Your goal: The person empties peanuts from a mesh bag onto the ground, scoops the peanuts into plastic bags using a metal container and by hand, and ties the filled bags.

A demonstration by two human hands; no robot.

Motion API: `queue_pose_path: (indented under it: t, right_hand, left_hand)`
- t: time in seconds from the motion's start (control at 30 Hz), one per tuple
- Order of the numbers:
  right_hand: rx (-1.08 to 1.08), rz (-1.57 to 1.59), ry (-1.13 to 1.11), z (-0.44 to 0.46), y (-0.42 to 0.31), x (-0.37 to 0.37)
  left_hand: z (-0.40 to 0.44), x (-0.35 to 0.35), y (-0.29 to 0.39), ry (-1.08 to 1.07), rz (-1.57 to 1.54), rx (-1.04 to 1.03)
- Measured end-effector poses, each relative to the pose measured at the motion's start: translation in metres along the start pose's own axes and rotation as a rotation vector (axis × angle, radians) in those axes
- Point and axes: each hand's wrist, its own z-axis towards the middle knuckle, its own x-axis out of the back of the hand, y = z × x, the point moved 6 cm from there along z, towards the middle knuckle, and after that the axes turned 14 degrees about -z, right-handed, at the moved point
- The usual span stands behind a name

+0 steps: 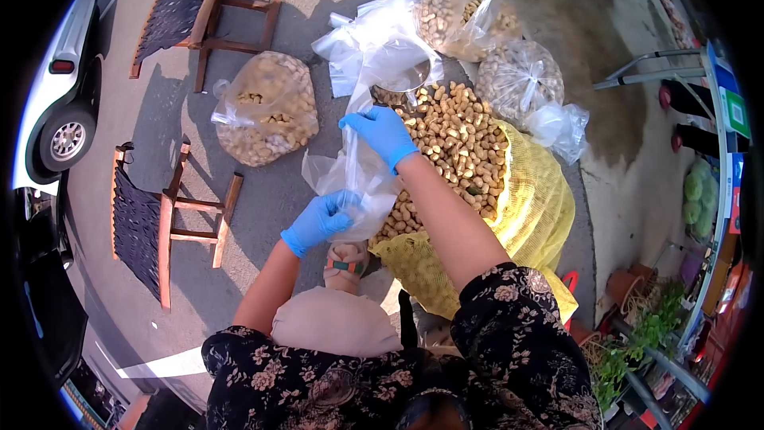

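Observation:
Both my hands wear blue gloves. My left hand [320, 221] is closed on the lower part of a clear plastic bag [362, 187]. Higher up, my right hand [380, 134] pinches the same bag, which hangs limp and see-through between them. Just right of the bag, a heap of peanuts in their shells [458, 139] spills from a yellow mesh sack [541, 191]. Beyond my right hand lies a pile of clear plastic bags [374, 36], with a round, shiny metal rim [414, 76] partly under the plastic beside the peanuts.
Filled clear bags of peanuts stand at the left [267, 111], at the back [458, 20] and at the right [521, 80]. Two wooden folding stools [187, 223] with dark woven seats are on the left. A parked white vehicle [60, 111] is at far left; potted plants [637, 342] are lower right.

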Motion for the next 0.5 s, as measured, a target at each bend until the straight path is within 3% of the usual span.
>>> queue_pose_path:
  t: [0.03, 0.2, 0.23, 0.27, 0.3, 0.43, 0.5]
  right_hand:
    - [-0.046, -0.058, -0.118, 0.005, 0.003, -0.002]
    - [-0.105, 0.871, 0.335, 0.016, 0.017, 0.051]
    - [-0.159, 0.999, 0.383, 0.014, 0.020, 0.067]
    - [-0.036, 0.923, 0.321, 0.011, 0.011, 0.079]
    - [-0.065, 0.800, 0.227, 0.007, 0.016, 0.079]
    - [-0.173, 0.243, -0.083, -0.021, 0.047, 0.037]
    - [-0.226, 0.210, -0.212, -0.039, 0.063, -0.003]
  left_hand:
    - [-0.004, 0.004, -0.011, 0.051, 0.043, 0.103]
    - [-0.039, 0.051, -0.050, 0.152, 0.485, 0.492]
    - [-0.046, 0.060, -0.055, 0.278, 0.298, 0.457]
    - [-0.055, 0.069, -0.060, 0.399, 0.113, 0.421]
    - [-0.061, 0.075, -0.062, 0.519, -0.071, 0.381]
    - [-0.044, 0.075, -0.029, 0.593, -0.162, 0.138]
    - [-0.030, 0.071, -0.026, 0.550, -0.168, 0.097]
